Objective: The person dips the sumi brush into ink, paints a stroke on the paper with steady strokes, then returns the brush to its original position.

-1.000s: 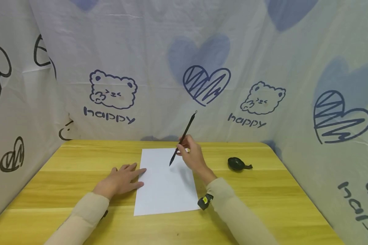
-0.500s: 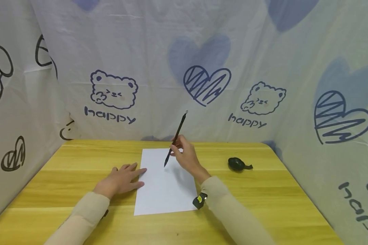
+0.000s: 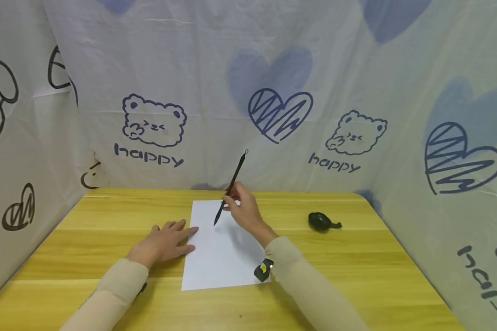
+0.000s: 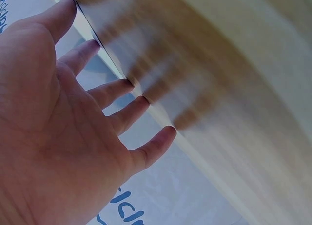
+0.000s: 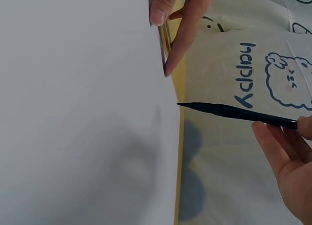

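My right hand (image 3: 245, 209) pinches a dark, slim brush (image 3: 234, 177) with a small loop at its top end, its pointed tip angled down over the upper part of a white sheet of paper (image 3: 215, 262). In the right wrist view the brush (image 5: 229, 111) tapers to a fine point, and a soft shadow lies on the paper. My left hand (image 3: 161, 243) rests with fingers spread at the sheet's left edge, index finger and thumb touching the paper. The left wrist view shows that hand (image 4: 73, 118) from the palm side, fingertips down on the surface.
A small dark green, rounded object (image 3: 320, 221) with a short tail lies on the wood-patterned table (image 3: 356, 262), right of the paper. White cloth (image 3: 215, 115) printed with hearts and bears hangs behind and on both sides. Dark wrist devices sit under the sleeves.
My right hand has shifted left with the brush, its tip moving left above the upper part of the paper. The left hand and the sheet have stayed in place.
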### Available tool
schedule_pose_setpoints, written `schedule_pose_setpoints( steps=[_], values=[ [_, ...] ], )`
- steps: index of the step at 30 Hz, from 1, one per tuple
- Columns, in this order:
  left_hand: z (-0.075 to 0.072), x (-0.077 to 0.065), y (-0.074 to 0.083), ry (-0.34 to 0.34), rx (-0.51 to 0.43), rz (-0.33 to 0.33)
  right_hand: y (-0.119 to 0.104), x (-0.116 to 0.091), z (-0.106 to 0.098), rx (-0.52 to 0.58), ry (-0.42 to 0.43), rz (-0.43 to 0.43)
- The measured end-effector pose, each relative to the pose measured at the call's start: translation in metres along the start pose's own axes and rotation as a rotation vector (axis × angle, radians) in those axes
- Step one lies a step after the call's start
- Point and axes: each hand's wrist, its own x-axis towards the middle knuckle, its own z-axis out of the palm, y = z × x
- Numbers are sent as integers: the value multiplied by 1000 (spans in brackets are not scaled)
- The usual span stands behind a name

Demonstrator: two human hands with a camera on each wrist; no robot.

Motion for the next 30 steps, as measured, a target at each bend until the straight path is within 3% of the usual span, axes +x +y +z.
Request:
schedule_pose_setpoints(
  steps=[30],
  values=[
    [2,3,-2,-5,17,-7,5,-1,20,-23,-49,-11]
  ],
)
